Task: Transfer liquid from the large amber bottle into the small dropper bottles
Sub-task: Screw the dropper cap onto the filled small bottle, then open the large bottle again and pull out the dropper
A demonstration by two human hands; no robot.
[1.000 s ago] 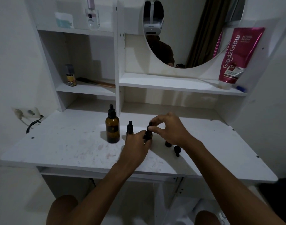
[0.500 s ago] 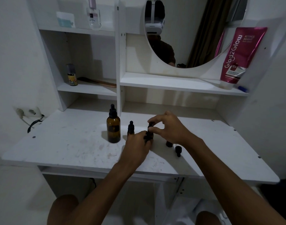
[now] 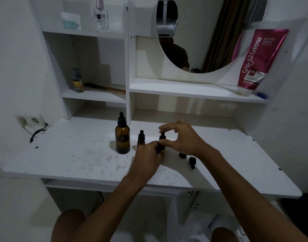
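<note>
Head view: left hand steadies a small dropper bottle on the desk; right hand pinches its cap, likely unscrewing. Next, lift it straight off.

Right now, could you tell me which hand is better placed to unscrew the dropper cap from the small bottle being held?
Right hand: its fingers arch over the dropper cap, while the left hand grips the small bottle's body.

large bottle: amber glass, black dropper cap | small dropper bottles: dark, black caps | desk: white, faint reddish smudges | tube, upper right: magenta, white lettering | can, left shelf: yellow label, grey cap
</note>
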